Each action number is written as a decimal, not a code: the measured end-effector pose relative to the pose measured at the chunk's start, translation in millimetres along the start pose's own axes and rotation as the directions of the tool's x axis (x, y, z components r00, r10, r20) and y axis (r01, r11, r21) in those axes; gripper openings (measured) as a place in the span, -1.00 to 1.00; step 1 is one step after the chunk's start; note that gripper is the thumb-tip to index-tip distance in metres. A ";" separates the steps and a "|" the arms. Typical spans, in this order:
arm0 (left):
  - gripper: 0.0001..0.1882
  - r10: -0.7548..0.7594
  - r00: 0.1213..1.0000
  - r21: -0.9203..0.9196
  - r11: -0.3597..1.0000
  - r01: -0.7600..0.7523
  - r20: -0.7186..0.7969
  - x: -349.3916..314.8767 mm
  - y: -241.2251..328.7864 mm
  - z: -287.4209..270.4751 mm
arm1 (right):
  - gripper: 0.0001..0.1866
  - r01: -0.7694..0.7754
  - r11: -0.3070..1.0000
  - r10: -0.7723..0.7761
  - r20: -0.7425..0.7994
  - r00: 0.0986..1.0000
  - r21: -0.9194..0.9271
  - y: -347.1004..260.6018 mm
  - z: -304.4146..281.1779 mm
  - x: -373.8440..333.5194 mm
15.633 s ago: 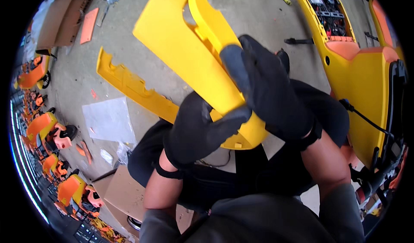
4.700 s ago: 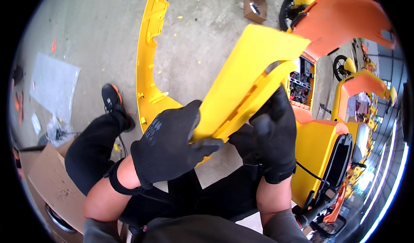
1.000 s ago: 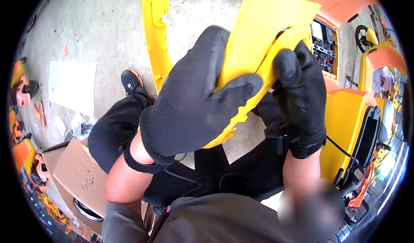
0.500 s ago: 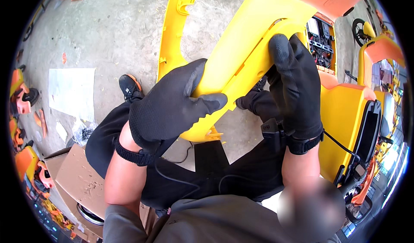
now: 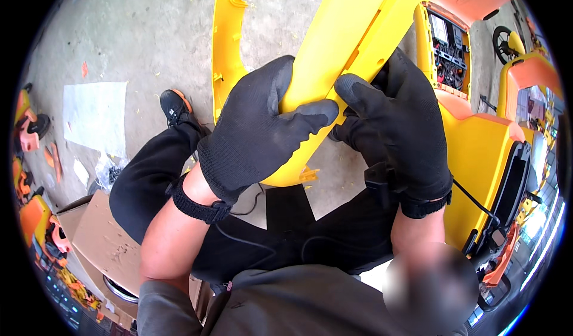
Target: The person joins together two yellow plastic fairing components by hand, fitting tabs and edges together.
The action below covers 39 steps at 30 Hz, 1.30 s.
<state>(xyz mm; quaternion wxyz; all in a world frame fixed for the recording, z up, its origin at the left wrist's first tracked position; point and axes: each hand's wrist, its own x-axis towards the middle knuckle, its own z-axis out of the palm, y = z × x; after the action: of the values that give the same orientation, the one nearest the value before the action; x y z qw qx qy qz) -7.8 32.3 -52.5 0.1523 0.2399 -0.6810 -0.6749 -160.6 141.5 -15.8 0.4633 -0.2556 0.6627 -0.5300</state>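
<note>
A large curved yellow plastic panel (image 5: pixel 322 55) is held up over my lap, with a long seam and slots along its right part. An arm of it with clips and a wide cut-out runs up on the left. My left hand (image 5: pixel 253 124), in a black glove, is closed on the panel's lower middle, thumb across the front face. My right hand (image 5: pixel 400 133), also gloved in black, grips the right edge close by, its thumb against the seam near my left thumb. Its other fingers are partly hidden behind the panel.
To the right stand a yellow and orange vehicle body (image 5: pixel 483 175) and an open compartment (image 5: pixel 447 52) of wiring. A cardboard box (image 5: pixel 107 240) is at lower left. A white sheet (image 5: pixel 95 115) and plastic bag (image 5: pixel 107 170) lie on the concrete floor. A thin black cable hangs near my right wrist.
My right hand has slid down the panel's edge, bringing its thumb near my left thumb. The panel has shifted upward and turned slightly more upright, with my left hand still gripping it.
</note>
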 end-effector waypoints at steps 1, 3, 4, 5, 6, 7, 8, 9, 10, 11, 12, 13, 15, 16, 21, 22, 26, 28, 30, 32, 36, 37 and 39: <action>-0.67 0.013 1.000 0.036 0.999 -0.013 -0.009 0.5 -1.9 0.4 | -0.61 0.002 1.000 -0.002 -0.006 1.000 -0.002 -0.7 0.7 -0.6; -0.68 0.046 0.999 0.085 0.995 -0.044 -0.025 1.3 -4.5 1.8 | -0.59 -0.014 0.998 0.014 -0.001 1.000 -0.058 -3.6 -0.8 -2.6; -0.69 0.065 0.997 0.096 0.993 -0.062 -0.031 1.4 -6.0 3.2 | -0.57 -0.022 0.996 0.023 0.001 1.000 -0.085 -4.0 -1.7 -3.5; -0.70 0.084 0.996 0.107 0.991 -0.080 -0.036 1.0 -7.5 4.2 | -0.56 -0.007 0.995 0.008 0.008 1.000 -0.100 -3.3 -2.1 -3.0; -0.70 0.092 0.995 0.115 0.990 -0.086 -0.046 0.5 -8.0 4.9 | -0.54 0.008 0.993 -0.006 0.015 1.000 -0.116 -2.5 -2.5 -1.9; -0.70 0.099 0.994 0.123 0.988 -0.092 -0.056 0.1 -7.7 5.3 | -0.52 0.023 0.991 -0.021 0.023 1.000 -0.131 -1.4 -2.6 -1.4; -0.70 0.110 0.992 0.134 0.986 -0.100 -0.064 0.7 -6.1 5.9 | -0.52 0.026 0.992 -0.025 0.008 1.000 -0.123 -0.2 -2.1 -1.5; -0.70 0.108 0.992 0.146 0.984 -0.098 -0.061 0.7 -4.5 6.2 | -0.51 0.029 0.993 -0.029 -0.006 1.000 -0.115 2.5 -0.2 -1.5; -0.70 0.106 0.993 0.159 0.983 -0.096 -0.057 0.1 -2.8 6.2 | -0.50 0.031 0.994 -0.033 -0.020 0.999 -0.107 5.0 0.9 -1.7; -0.71 0.106 0.993 0.171 0.981 -0.095 -0.055 -0.1 -2.3 6.2 | -0.50 0.068 0.987 -0.072 -0.024 0.997 -0.148 7.3 0.6 -1.7; -0.70 0.114 0.992 0.178 0.979 -0.103 -0.053 -0.3 -2.7 6.5 | -0.49 0.104 0.976 -0.111 -0.027 0.993 -0.190 9.6 0.4 -1.8; -0.70 0.121 0.991 0.185 0.977 -0.110 -0.051 -0.6 -3.4 6.7 | -0.49 0.140 0.963 -0.150 -0.027 0.988 -0.231 10.7 0.2 -1.7; -0.68 0.088 0.996 0.204 0.975 -0.084 -0.010 -1.1 -2.3 5.4 | -0.48 0.135 0.967 -0.141 -0.016 0.990 -0.214 10.8 -1.1 -1.7; -0.66 0.047 0.999 0.218 0.975 -0.052 0.028 -0.9 2.3 1.6 | -0.48 0.132 0.970 -0.137 -0.010 0.991 -0.206 10.8 -1.7 -1.5; -0.63 0.040 0.998 0.278 0.959 -0.051 0.046 -3.5 7.6 -0.8 | -0.44 0.116 0.991 -0.116 0.004 0.993 -0.060 15.5 -1.6 0.5; -0.62 0.055 0.998 0.294 0.954 -0.065 0.041 -4.5 5.2 -0.3 | -0.43 0.144 0.989 -0.144 0.012 0.990 -0.034 16.2 -0.8 0.6; -0.61 0.035 0.999 0.306 0.952 -0.032 -0.006 -9.1 2.3 0.8 | -0.47 0.182 0.953 -0.180 0.030 0.983 -0.242 18.5 -0.2 2.4; -0.60 0.015 1.000 0.272 0.962 -0.012 -0.005 -10.8 -3.4 1.0 | -0.48 0.083 0.931 -0.100 -0.030 0.994 -0.356 11.6 4.9 1.4; -0.58 0.047 0.999 0.302 0.952 -0.040 -0.016 -9.3 -2.4 2.6 | -0.48 0.110 0.991 -0.114 -0.059 0.992 -0.078 22.7 6.7 2.9; -0.56 -0.018 0.999 0.196 0.980 0.009 0.048 -6.7 2.1 -1.2 | -0.47 0.127 0.992 -0.127 -0.053 0.990 -0.010 24.7 1.1 6.0; -0.56 -0.107 0.989 0.051 0.993 0.103 0.100 -7.4 4.1 -4.5 | -0.45 0.145 0.986 -0.148 -0.022 0.989 -0.086 17.6 -4.1 7.6; -0.56 -0.137 0.985 -0.005 0.990 0.138 0.102 -6.9 5.3 -4.0 | -0.45 0.152 0.987 -0.153 -0.028 0.988 -0.049 17.5 -1.0 7.3; -0.57 -0.124 0.988 -0.046 0.991 0.129 0.089 -6.5 4.0 -2.9 | -0.44 0.179 0.969 -0.182 -0.004 0.983 -0.170 18.5 -3.5 8.7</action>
<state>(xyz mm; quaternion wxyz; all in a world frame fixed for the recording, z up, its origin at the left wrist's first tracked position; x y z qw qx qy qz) -1.3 33.2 -47.6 0.0859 0.2494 -0.6527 -0.7102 -164.7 141.6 -36.1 0.3833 -0.3481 0.6837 -0.5143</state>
